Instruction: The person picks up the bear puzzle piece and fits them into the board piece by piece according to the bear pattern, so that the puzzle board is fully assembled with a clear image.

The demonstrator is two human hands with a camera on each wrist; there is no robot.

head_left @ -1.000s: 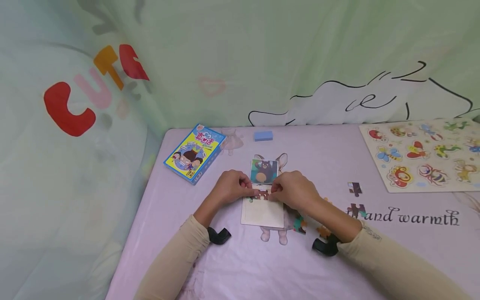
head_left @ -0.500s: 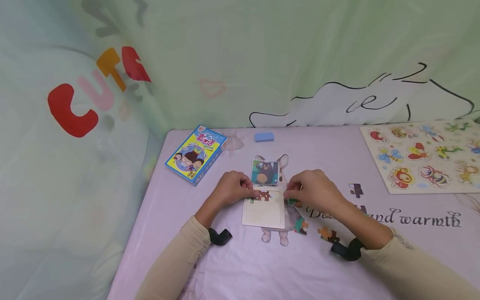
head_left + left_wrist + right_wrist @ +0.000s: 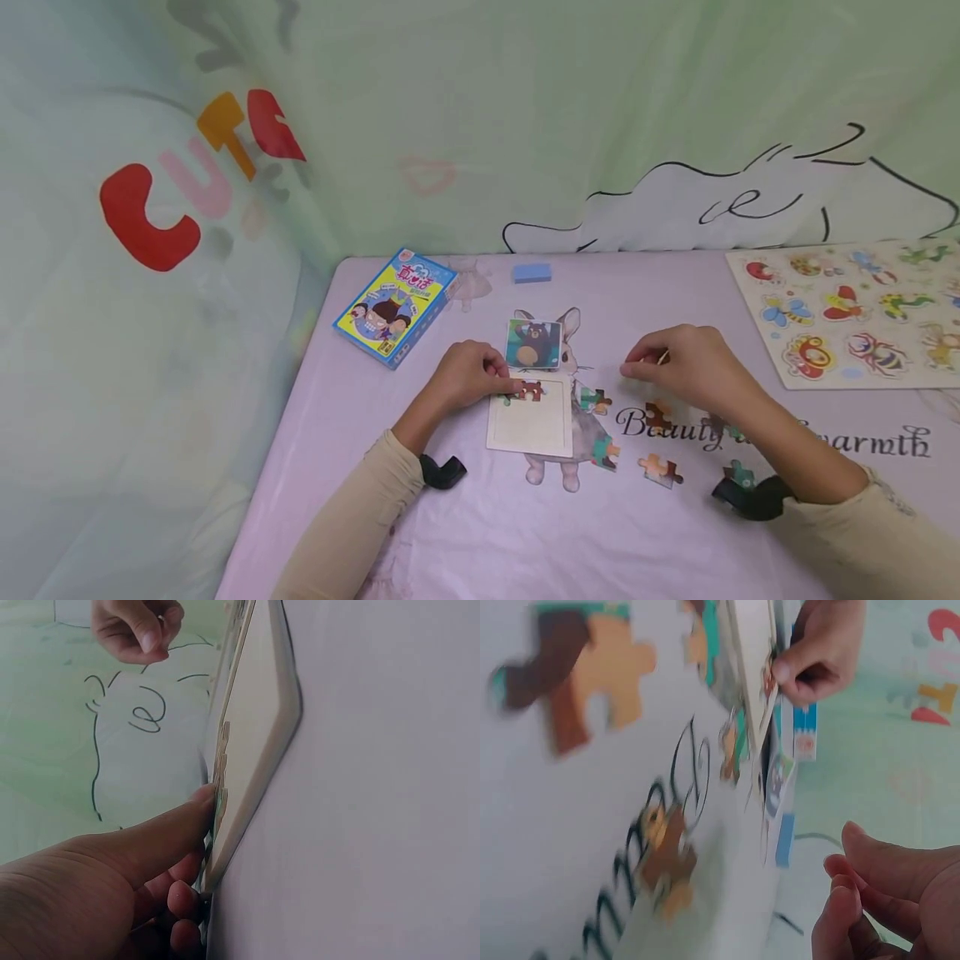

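Cream-coloured, the shallow puzzle tray (image 3: 529, 429) lies on the lilac tablecloth (image 3: 570, 542) in the head view, brown-and-green pieces (image 3: 532, 390) set along its far edge and a bear picture card (image 3: 534, 343) just beyond; your left hand (image 3: 467, 373) pinches its far left corner, while your right hand (image 3: 686, 360) hangs to the right, near the loose jigsaw pieces (image 3: 658, 468). In the left wrist view, your thumb presses the edge, other fingers curled beside it. In the right wrist view, your fingers bend loosely, slightly parted from the thumb, holding nothing visible.
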